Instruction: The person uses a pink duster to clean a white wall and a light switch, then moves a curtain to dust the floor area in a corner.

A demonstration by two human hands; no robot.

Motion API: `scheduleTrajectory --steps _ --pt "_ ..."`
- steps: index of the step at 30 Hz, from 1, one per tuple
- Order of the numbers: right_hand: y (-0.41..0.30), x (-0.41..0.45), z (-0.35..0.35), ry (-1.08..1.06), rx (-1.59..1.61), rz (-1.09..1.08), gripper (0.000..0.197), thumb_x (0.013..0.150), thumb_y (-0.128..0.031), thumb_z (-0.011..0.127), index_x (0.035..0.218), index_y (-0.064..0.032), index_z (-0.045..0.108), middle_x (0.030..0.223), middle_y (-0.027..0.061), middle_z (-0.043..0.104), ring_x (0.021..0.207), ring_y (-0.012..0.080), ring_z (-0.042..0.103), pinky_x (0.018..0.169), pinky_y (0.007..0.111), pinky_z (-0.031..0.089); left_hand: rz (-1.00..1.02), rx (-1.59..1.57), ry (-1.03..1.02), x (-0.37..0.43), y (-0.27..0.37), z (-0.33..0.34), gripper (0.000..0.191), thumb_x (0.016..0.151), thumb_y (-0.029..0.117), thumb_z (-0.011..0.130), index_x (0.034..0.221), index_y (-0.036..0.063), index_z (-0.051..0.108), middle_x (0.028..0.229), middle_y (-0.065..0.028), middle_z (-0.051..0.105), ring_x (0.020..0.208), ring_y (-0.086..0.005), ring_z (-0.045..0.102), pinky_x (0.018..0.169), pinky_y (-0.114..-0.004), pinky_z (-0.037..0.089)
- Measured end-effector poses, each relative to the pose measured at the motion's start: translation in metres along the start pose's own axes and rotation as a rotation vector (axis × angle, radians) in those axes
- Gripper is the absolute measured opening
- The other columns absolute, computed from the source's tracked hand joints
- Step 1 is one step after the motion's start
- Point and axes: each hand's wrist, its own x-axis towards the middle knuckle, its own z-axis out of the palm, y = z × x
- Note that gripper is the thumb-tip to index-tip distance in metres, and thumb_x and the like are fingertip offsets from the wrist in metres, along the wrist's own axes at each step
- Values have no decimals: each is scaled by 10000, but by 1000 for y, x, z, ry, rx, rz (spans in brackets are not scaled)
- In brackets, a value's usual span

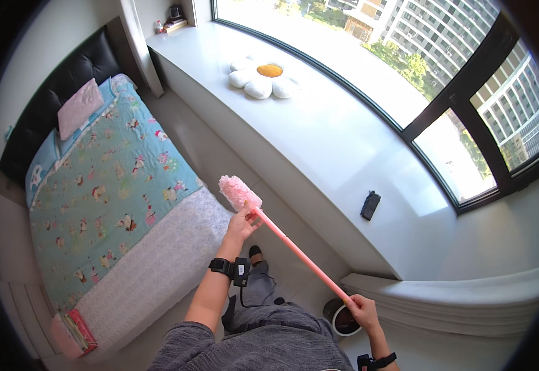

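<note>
A pink duster with a fluffy head (239,191) and a long pink handle (299,252) stretches slantwise in front of my body. My right hand (363,311) grips the lower end of the handle. At the other end, my left hand (244,225) holds the duster by the base of the fluffy head, with the thumb against the fibres and some fingers spread beside the neck. A black strap with a small box (239,271) is worn on my left wrist.
On my left stands a bed with a patterned blanket (107,185) and a stack of books (77,334). The white window ledge (297,139) bears a flower-shaped cushion (269,76) and a small black object (370,205). A bin (343,320) and a gathered curtain (436,301) are near my right hand.
</note>
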Motion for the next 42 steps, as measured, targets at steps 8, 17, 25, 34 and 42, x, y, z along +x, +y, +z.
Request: scheduleTrajectory --steps 8,17,25,34,42 --pt "-58 72 -31 -14 -44 51 262 826 -287 618 838 -26 638 490 62 455 443 98 421 445 276 353 -13 -209 53 110 20 58 218 867 -42 405 1085 -57 398 944 -194 517 873 -329 579 764 -417 541" --pt "-115 157 -78 -5 -306 19 242 804 -328 617 819 -88 645 568 111 566 507 284 559 476 359 412 48 -188 247 194 34 92 291 805 -127 311 1073 -66 409 995 -176 444 776 -259 519 659 -368 547" --pt "-141 254 -127 -52 -334 -102 269 801 -365 594 815 -104 656 594 113 586 552 303 578 511 394 427 154 -203 356 228 81 134 244 852 -81 314 1078 -66 404 990 -180 452 757 -270 526 669 -372 556" --pt "-260 364 -119 -222 -492 -202 314 884 -373 486 985 -118 639 652 187 583 591 340 593 514 428 440 233 -278 476 284 185 125 311 819 -102 298 1117 -82 384 1036 -203 436 807 -313 538 691 -407 558" --pt "-425 471 -39 -305 -616 -224 319 894 -381 463 1003 -136 637 664 195 584 622 365 588 541 454 447 290 -349 479 351 332 61 316 807 -105 344 1121 -87 371 1075 -218 427 892 -350 533 718 -442 556"
